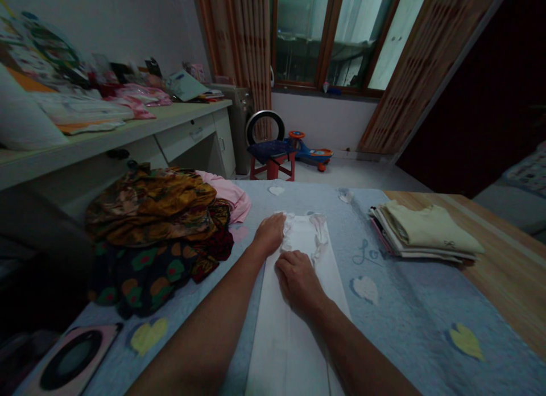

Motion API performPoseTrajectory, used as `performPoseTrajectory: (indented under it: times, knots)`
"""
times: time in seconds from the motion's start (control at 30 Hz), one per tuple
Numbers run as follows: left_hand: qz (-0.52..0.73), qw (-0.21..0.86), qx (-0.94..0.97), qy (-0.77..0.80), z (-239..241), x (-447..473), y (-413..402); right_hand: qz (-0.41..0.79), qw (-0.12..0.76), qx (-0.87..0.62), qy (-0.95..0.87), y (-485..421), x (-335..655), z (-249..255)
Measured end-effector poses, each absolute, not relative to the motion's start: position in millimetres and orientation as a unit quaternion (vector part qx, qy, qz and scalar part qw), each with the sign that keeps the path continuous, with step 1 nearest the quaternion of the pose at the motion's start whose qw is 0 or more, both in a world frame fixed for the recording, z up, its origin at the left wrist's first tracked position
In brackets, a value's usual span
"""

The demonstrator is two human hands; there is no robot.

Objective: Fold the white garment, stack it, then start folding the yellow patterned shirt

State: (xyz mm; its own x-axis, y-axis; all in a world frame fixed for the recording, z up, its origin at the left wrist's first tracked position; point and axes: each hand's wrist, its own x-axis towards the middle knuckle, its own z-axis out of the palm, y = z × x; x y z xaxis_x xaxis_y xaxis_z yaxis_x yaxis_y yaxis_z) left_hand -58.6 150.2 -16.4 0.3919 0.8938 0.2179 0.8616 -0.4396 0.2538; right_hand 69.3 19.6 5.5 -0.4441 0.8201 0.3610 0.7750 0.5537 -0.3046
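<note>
White, thin cloth makes up the long folded garment (294, 339). It lies flat on the blue cover (413, 345), right in front of the person, with its far end under the hands. It looks light and soft, so it should be easy to lift but floppy. It probably won't break, but it could crease or slip out of its folds. The best place to hold it may be the two long sides, with both hands, so the layers stay together. The frilly trim (319, 236) at the far end is bumpy and crinkled, and looks like it needs a gentle touch.

The left hand (271, 235) touches the far left corner, by the frills. The right hand (298, 282) rests nearer, on top of the cloth, with its fingers bent down. I can't tell if either hand's fingers are pinching the cloth or just pressing on it.

The blue cover looks fuzzy, with white and yellow hearts. On the left sits a big, lumpy pile of clothes (157, 214), brown and dark with bright patterns, and smooth pink cloth (228, 194) beside it. On the right is a neat, squarish stack of folded clothes (439, 231), with pale yellow on top. Smooth, stripy wood (512, 276) shows past the cover's edge.
</note>
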Motion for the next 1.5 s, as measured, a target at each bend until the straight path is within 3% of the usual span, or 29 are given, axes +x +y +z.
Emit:
performPoseTrajectory:
  times: [0.37, 0.53, 0.7, 1.0, 1.5]
  knots:
    - [0.14, 0.032, 0.801, 0.58, -11, -56, 139, 0.048, 0.247, -0.465, -0.849, 20, 70, 6]
    - [0.187, 0.011, 0.812, 0.553, -2, -53, 140, 0.033, 0.321, -0.466, -0.824, 23, 82, 10]
    - [0.203, 0.062, 0.812, 0.544, -5, -47, 140, -0.011, 0.374, -0.555, -0.743, 32, 105, 14]
    - [0.172, 0.052, 0.833, 0.524, -19, -43, 140, -0.07, 0.253, -0.751, -0.606, 56, 152, -5]
    - [0.146, 0.045, 0.835, 0.528, -17, -41, 131, 0.01, 0.149, -0.776, -0.613, 63, 145, 11]
